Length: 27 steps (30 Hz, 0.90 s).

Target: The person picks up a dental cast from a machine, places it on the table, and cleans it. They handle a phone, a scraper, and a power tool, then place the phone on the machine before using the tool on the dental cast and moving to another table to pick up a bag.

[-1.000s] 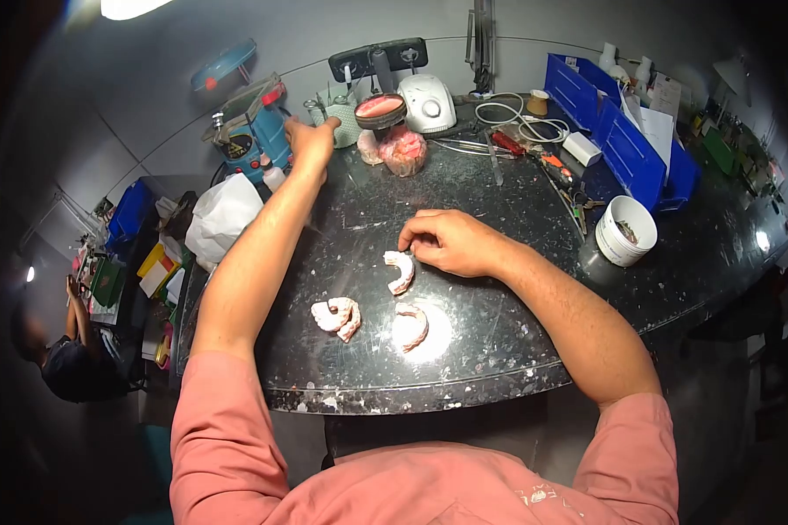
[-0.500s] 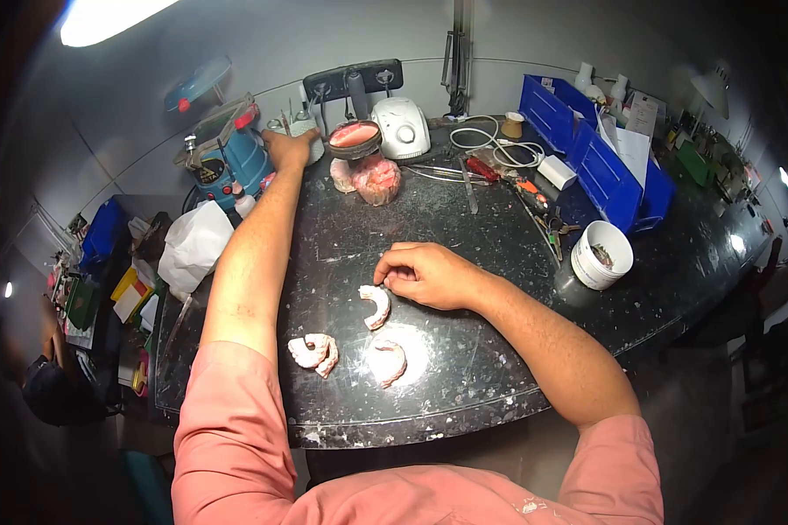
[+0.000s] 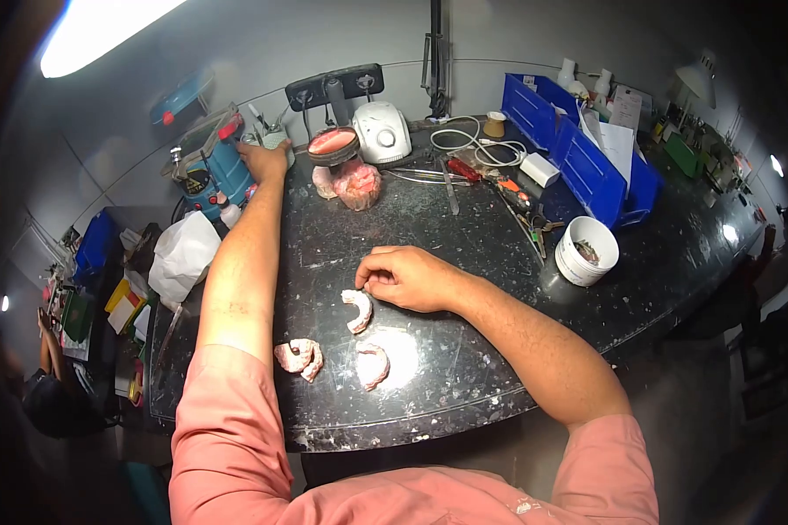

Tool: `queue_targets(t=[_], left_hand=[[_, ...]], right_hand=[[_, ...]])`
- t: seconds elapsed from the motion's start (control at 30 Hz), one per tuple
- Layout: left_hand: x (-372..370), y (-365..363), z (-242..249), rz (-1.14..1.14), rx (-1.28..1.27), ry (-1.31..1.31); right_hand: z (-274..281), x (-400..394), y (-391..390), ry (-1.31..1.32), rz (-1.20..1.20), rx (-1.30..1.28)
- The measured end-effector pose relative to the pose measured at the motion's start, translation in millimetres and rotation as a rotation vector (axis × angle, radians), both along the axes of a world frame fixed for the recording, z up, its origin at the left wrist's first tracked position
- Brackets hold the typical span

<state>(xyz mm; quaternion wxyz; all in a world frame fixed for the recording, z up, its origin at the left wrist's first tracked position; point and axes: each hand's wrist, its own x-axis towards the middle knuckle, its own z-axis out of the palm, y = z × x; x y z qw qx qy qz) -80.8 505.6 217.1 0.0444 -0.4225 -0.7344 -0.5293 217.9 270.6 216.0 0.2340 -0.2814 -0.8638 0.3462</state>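
My left hand (image 3: 263, 161) is stretched to the far left of the dark speckled bench (image 3: 464, 262), fingers curled at a pale tool cup (image 3: 274, 137) beside a blue machine (image 3: 203, 166); what it grips is hidden. My right hand (image 3: 404, 276) rests on the bench with fingers curled, fingertips touching a curved pink-and-white denture piece (image 3: 357, 310). Two more denture pieces lie nearer me: one (image 3: 299, 357) by my left elbow, another (image 3: 373, 363) on a bright spot of light.
A pink-filled round bowl (image 3: 334, 143) and a pink lump in plastic (image 3: 353, 185) sit at the back. Beyond are a white control box (image 3: 383, 131), hand tools (image 3: 464, 171), blue bins (image 3: 587, 157) and a white cup (image 3: 588, 252). A white bag (image 3: 179, 249) lies left; another person (image 3: 48, 385) sits far left.
My left hand has reached further left, from the cup's right side to its left edge by the blue machine. My right hand stays at the denture piece. The camera has shifted.
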Motion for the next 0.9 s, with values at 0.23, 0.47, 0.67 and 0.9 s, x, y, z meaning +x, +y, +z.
queue_targets(t=[0.23,0.47,0.67,0.9], left_hand=[[18.7,-27.7,5.3,-0.061,-0.052,0.125],[60.9,-109.9,18.3,-0.060,-0.183,0.222],[56.3,-115.6,2.9,-0.544,-0.147,0.396],[39.6,-96.5,10.2,-0.878,-0.296,0.230]], right_hand=[[3.0,1.0,-0.7,0.013,0.015,0.002],[-0.3,1.6,4.1,-0.017,0.023,0.020],[-2.8,8.5,17.9,0.075,-0.252,-0.031],[9.4,3.2,72.8,0.025,-0.678,0.049]])
